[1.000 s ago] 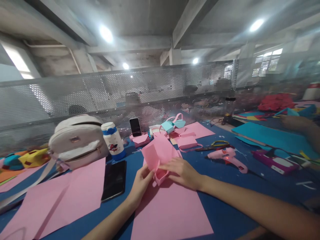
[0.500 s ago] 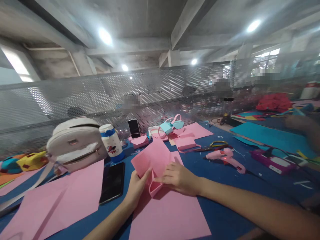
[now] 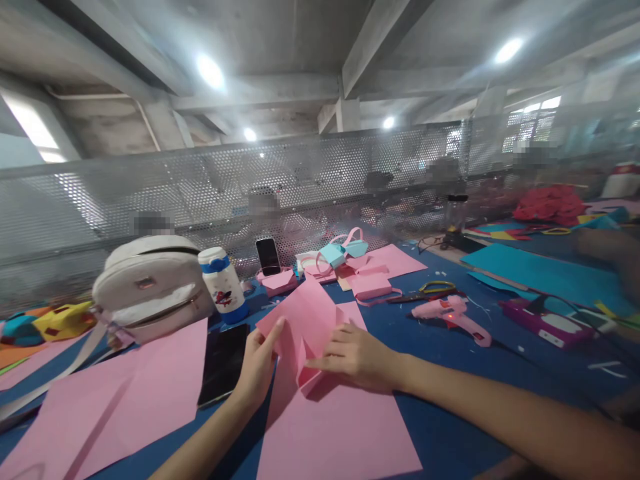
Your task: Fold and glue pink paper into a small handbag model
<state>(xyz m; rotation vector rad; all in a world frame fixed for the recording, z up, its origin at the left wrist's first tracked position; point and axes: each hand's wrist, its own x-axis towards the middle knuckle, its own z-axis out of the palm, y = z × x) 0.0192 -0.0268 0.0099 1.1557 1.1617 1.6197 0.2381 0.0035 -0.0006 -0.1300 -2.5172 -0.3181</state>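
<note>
A folded pink paper piece (image 3: pixel 306 333) stands half raised over a flat pink sheet (image 3: pixel 336 430) on the blue table. My left hand (image 3: pixel 259 363) lies against the piece's left flap with its fingers stretched up along the paper. My right hand (image 3: pixel 356 357) presses on the piece's right side, fingers extended and close together on the fold. Neither hand wraps round anything else.
A black phone (image 3: pixel 225 363) lies left of my hands, beside a large pink sheet (image 3: pixel 125 400). A white bag (image 3: pixel 150 287), a bottle (image 3: pixel 223 285), a propped phone (image 3: pixel 269 257), pink paper boxes (image 3: pixel 370 283), scissors (image 3: pixel 430 291) and a pink glue gun (image 3: pixel 453 315) stand behind. Another person's arm (image 3: pixel 607 250) is far right.
My left hand has slid from the piece's lower fold up along its left flap and spread out. The pink flap has swung left and opened flatter. My right hand stays on the fold.
</note>
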